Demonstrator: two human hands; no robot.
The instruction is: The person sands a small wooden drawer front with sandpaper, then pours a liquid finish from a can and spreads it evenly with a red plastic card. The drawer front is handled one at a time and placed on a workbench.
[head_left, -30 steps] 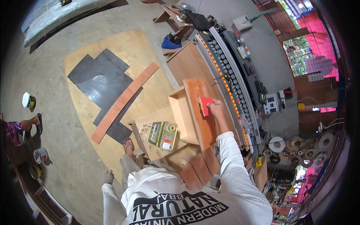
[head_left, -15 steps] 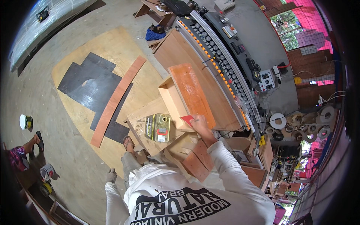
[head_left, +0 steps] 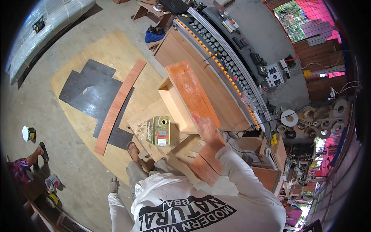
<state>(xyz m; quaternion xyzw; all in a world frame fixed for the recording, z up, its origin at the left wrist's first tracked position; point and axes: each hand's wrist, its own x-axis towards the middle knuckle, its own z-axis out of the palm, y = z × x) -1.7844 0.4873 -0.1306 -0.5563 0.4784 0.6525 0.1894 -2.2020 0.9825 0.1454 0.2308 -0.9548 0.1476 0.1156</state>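
My right hand (head_left: 208, 133), smeared by motion, grips a red flat spreader (head_left: 195, 118) against an orange-brown panel (head_left: 189, 89). The panel's surface is glossy with whitish streaks. It forms one side of a pale wooden drawer box (head_left: 170, 101), which lies with its open side towards the left. Beside the box, a rectangular can (head_left: 159, 130) with a round opening in its top stands on a stained wooden board (head_left: 139, 123). Away from all this, my left hand (head_left: 113, 185) hangs low at my left side, greyish, holding nothing, its fingers stretched out.
A long curved brown strip (head_left: 119, 106) lies over a black sheet (head_left: 91, 89) on plywood (head_left: 112, 46). A conveyor with rollers (head_left: 224, 69) runs at the right. Another drawer (head_left: 205, 166) sits near my right forearm. A person's leg (head_left: 34, 157) and paint pails (head_left: 52, 182) are at left.
My right hand has slid the spreader slightly to the right and up along the panel. The whole view has shifted a little. My left hand still hangs low.
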